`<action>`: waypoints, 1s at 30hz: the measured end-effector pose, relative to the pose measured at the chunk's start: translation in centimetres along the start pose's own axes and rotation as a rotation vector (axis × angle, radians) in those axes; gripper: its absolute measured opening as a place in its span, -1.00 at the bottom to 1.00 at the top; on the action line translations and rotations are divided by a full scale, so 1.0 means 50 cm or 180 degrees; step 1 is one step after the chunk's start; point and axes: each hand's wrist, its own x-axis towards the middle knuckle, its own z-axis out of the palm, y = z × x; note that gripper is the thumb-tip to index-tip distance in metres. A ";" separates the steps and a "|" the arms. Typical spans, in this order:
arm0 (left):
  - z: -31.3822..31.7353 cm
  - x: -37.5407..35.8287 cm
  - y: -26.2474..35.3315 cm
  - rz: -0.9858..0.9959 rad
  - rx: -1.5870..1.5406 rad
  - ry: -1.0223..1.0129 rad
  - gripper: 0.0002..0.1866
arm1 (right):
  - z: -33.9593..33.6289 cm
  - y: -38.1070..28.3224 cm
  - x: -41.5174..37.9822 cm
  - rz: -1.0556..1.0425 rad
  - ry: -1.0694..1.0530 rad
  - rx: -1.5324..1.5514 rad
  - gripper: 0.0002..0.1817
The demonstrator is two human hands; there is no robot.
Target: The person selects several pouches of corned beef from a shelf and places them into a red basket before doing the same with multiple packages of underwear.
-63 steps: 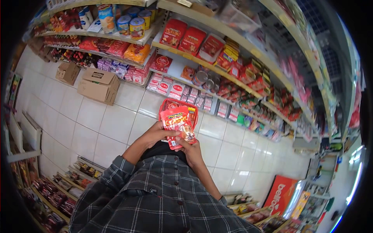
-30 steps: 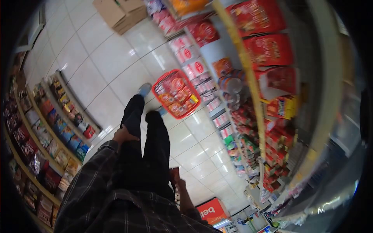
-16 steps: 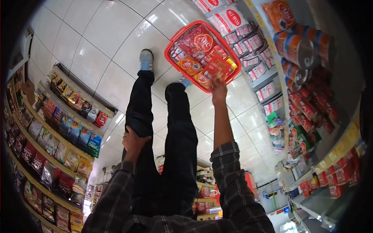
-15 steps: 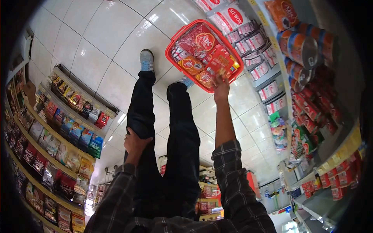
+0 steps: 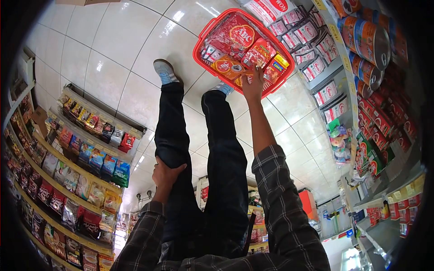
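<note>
A red plastic basket [image 5: 198, 52] stands on the tiled floor beyond my feet. It holds a large red ABC pack [image 5: 235, 35], an orange packet [image 5: 227, 67], a red packet [image 5: 261, 52] and a yellow and blue packet [image 5: 278, 63]. Over the basket's near side is my right hand [image 5: 253, 82], its fingers bent down onto the packets by the red one; whether they grip anything is hidden. My left hand [image 5: 166, 173] rests on my left knee, thumb apart from the fingers, holding nothing.
Shelves of bagged goods [image 5: 86, 194] curve along the left. On the right, a shelf rack [image 5: 334, 67] carries white and red packets [image 5: 307, 32], large cans [image 5: 364, 40] and red packs [image 5: 377, 117]. A cardboard piece [image 5: 81, 2] lies at the top left.
My right hand has shifted over the packets, and the red packet now lies lower among the others, uncovering the yellow and blue one. My left foot has turned outward. The view has shifted slightly.
</note>
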 end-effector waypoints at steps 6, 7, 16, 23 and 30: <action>-0.007 0.004 -0.001 0.0005 0.0088 -0.0042 0.26 | -0.014 -0.043 0.053 0.0818 -0.1172 -0.1022 -0.26; -0.009 0.004 -0.003 0.0004 0.0104 -0.0064 0.26 | -0.018 -0.050 0.054 0.0878 -0.1226 -0.1078 -0.25; -0.079 0.004 -0.016 0.0351 0.0207 0.0140 0.20 | -0.029 0.010 -0.122 0.0328 -0.1061 -0.0015 -0.46; -0.247 -0.008 0.021 0.1355 -0.0522 0.0234 0.19 | -0.298 -0.188 -0.463 0.0249 -0.1551 -0.0005 -0.38; -0.397 0.020 -0.031 0.3268 -0.1615 -0.0549 -0.25 | -0.555 -0.360 -0.320 0.0921 -0.2122 0.0252 -0.57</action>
